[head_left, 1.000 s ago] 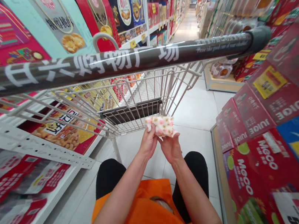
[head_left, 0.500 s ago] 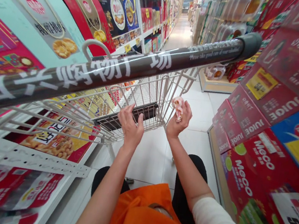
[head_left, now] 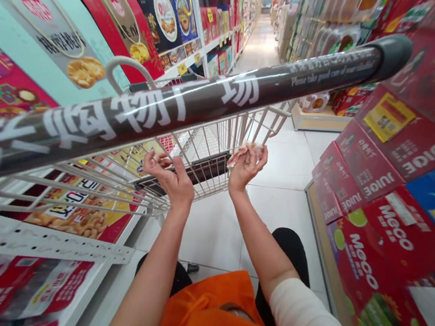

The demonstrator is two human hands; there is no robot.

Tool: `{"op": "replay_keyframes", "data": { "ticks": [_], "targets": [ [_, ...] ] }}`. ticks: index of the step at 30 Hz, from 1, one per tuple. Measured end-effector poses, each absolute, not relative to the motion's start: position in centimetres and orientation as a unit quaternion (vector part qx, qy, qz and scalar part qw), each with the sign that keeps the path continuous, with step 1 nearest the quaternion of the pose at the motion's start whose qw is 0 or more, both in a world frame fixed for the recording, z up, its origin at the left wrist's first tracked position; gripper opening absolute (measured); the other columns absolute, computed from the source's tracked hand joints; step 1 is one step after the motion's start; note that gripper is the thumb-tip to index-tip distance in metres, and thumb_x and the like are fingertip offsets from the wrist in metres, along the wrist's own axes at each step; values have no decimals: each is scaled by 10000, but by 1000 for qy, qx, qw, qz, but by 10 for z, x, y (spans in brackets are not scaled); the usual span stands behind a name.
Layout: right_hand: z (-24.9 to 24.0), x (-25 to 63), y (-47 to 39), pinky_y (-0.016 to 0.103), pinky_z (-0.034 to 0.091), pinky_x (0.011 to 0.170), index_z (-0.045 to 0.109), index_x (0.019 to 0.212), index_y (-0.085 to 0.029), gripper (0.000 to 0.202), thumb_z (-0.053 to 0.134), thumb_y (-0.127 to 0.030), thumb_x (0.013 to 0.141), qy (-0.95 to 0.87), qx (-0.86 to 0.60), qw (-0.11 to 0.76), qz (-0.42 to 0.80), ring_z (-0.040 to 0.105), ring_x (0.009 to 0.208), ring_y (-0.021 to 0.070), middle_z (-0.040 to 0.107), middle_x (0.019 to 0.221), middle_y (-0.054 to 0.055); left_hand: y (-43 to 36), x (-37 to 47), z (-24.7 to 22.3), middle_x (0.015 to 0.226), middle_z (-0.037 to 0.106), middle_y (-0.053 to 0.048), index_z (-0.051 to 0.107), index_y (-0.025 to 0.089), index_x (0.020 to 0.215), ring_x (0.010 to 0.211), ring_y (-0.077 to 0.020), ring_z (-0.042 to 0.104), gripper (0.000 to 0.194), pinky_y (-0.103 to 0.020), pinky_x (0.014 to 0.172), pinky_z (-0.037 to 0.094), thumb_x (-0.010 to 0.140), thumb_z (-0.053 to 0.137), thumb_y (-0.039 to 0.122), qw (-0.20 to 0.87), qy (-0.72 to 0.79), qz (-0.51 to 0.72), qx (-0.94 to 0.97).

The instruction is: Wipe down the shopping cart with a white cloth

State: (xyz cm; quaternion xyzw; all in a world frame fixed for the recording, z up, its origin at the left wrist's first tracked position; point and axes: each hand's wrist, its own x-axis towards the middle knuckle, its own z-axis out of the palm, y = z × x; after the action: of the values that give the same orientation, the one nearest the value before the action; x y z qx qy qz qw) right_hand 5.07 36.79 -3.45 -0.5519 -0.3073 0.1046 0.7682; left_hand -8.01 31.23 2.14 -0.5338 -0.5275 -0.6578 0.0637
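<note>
My right hand [head_left: 245,174] is closed on a crumpled pinkish-white cloth [head_left: 239,154], beside the wire frame of a shopping cart [head_left: 243,126]. My left hand [head_left: 174,181] is held up with its fingers loosely bent and the thumb apart; nothing shows in it. It is in front of the dark panel [head_left: 209,167] on the cart's near end; whether it touches the panel I cannot tell. Above both hands, the cart's dark handle [head_left: 199,95] with white lettering slants across the view.
Shelves on the left hold gift bags [head_left: 61,47] and snack packs [head_left: 72,206]. Stacked red drink cartons [head_left: 378,236] line the right side, with a yellow price tag [head_left: 389,118]. A tiled aisle floor [head_left: 276,204] runs ahead between them.
My left hand has moved left and turned, its fingers more bent. My right hand has shifted left with the cloth. The cart handle looks nearer and larger.
</note>
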Motion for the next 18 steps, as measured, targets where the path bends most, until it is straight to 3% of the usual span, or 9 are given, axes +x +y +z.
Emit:
{"op": "replay_keyframes", "data": {
  "ticks": [3, 6, 10, 14, 18],
  "targets": [
    [-41, 46, 375, 600, 390, 1227, 717, 1096, -202, 327, 423, -238, 961, -296, -573, 762, 58, 344, 1535, 297, 387, 1542, 140, 314, -87, 20, 931, 427, -4, 311, 185, 1311, 856, -162, 478, 529, -364, 926, 441, 1010, 408, 608, 80, -550, -626, -547],
    [-62, 48, 370, 519, 480, 1165, 711, 999, -189, 333, 401, -115, 901, -304, -579, 756, 11, 483, 1427, 246, 503, 1449, 132, 312, -92, 18, 909, 396, 6, 348, 173, 1300, 829, -160, 449, 534, -366, 912, 437, 1004, 424, 611, 101, -566, -595, -561],
    [-79, 59, 357, 465, 534, 1101, 702, 943, -183, 270, 451, -112, 876, -313, -560, 766, -42, 591, 1271, 220, 516, 1328, 125, 312, -93, 16, 940, 394, -7, 378, 175, 1290, 842, -167, 455, 537, -381, 921, 441, 998, 430, 622, 114, -583, -572, -566],
    [-59, 67, 357, 498, 502, 1143, 656, 1221, -214, 333, 418, -228, 988, -382, -532, 749, -100, 522, 1377, 234, 507, 1382, 128, 314, -91, 15, 945, 385, -13, 396, 169, 1264, 844, -172, 451, 541, -395, 928, 430, 997, 416, 639, 130, -589, -567, -561],
    [-38, 68, 373, 511, 444, 1207, 492, 1484, -247, 465, 359, -346, 1050, -433, -542, 718, -56, 421, 1489, 240, 457, 1521, 130, 314, -92, 15, 933, 374, -5, 389, 184, 1256, 836, -167, 446, 529, -379, 920, 429, 996, 411, 644, 125, -593, -565, -560]
  ]
}}
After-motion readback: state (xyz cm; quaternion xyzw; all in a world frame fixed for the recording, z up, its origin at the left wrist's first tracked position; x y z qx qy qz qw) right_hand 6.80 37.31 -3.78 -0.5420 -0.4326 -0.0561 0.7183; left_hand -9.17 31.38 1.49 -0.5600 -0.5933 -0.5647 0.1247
